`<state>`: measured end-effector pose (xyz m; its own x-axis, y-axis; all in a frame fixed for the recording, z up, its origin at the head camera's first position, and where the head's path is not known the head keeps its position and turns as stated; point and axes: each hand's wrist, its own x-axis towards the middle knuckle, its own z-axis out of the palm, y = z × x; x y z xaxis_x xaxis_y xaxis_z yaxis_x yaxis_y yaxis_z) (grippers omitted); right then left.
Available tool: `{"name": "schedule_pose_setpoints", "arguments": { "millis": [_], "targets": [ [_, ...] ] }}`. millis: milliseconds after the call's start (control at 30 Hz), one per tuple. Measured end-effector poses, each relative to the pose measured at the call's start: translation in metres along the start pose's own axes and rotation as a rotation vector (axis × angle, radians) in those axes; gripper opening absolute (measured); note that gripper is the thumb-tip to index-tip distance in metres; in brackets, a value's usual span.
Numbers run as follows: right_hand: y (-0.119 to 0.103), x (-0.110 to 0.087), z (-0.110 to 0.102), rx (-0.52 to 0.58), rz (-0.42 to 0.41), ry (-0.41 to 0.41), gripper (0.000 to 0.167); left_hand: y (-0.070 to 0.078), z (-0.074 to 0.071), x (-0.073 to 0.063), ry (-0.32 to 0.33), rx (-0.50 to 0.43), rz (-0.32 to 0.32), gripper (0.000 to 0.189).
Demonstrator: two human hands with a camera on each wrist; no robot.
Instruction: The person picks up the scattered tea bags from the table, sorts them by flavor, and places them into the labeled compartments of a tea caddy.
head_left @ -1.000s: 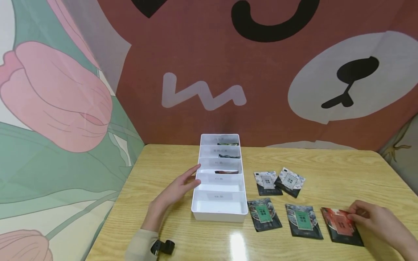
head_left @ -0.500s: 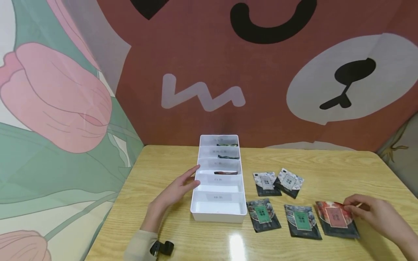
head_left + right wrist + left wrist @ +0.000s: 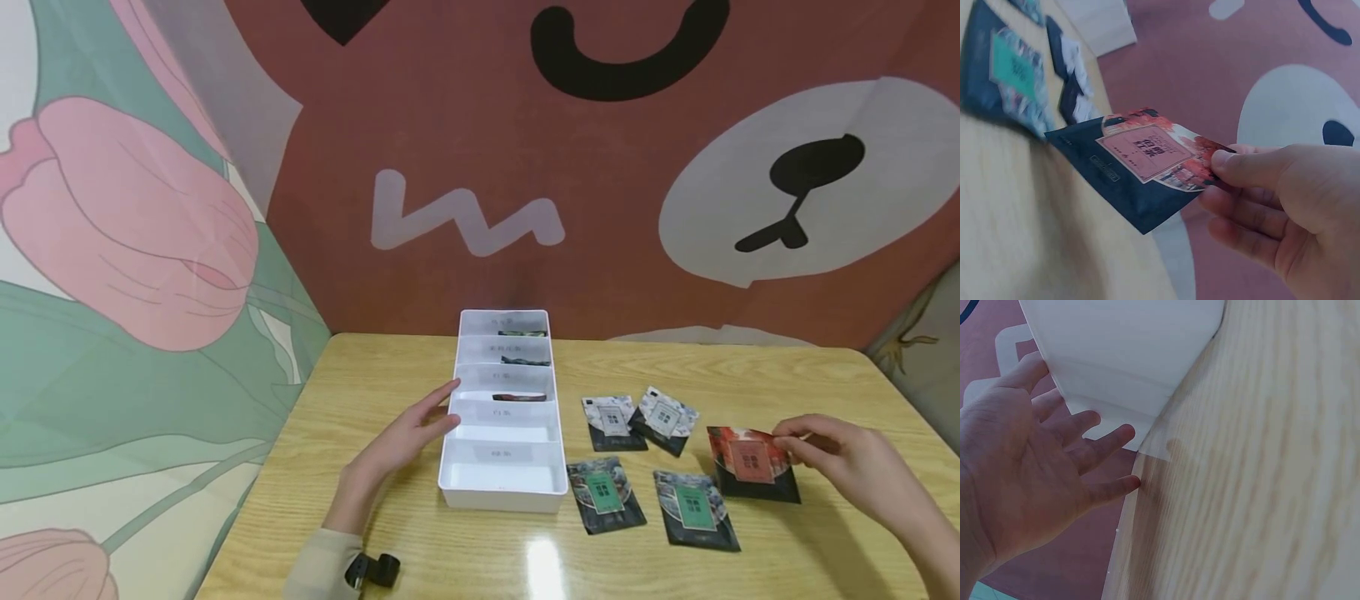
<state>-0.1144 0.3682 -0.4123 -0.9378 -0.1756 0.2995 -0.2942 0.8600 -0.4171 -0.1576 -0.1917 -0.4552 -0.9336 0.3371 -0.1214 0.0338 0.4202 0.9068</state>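
A red and black tea sachet (image 3: 752, 467) is pinched at its corner between the thumb and fingers of my right hand (image 3: 851, 462); in the right wrist view the sachet (image 3: 1141, 162) hangs above the table. My left hand (image 3: 408, 429) rests its fingers against the left side of a long white divided box (image 3: 502, 498), fingers spread in the left wrist view. Labels mark the box's compartments. The three far compartments each hold a sachet: a green one (image 3: 522, 333), a dark one (image 3: 525, 361) and a red one (image 3: 519, 397).
Right of the box lie two green-labelled sachets, the nearer-left sachet (image 3: 606, 494) and another sachet (image 3: 696, 510). Behind them two white and black sachets, one sachet (image 3: 615, 422) and a second sachet (image 3: 665, 419), touch or overlap. A printed cloth wall (image 3: 600, 275) stands behind the wooden table (image 3: 390, 367).
My right hand has raised the red sachet off the table and carried it left and away from me. My left hand has stayed against the box.
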Motion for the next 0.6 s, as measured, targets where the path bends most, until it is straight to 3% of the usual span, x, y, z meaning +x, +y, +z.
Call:
{"name": "schedule_pose_setpoints", "arguments": {
  "millis": [267,600],
  "targets": [
    [-0.038,0.028,0.001,0.019,-0.129,0.142,0.021,-0.002,0.0,0.0,-0.01,-0.006,0.008,0.063],
    [-0.083,0.072,0.015,0.036,-0.318,0.181,0.027,0.0,-0.001,-0.001,-0.002,0.015,0.005,0.062]
  ]
}}
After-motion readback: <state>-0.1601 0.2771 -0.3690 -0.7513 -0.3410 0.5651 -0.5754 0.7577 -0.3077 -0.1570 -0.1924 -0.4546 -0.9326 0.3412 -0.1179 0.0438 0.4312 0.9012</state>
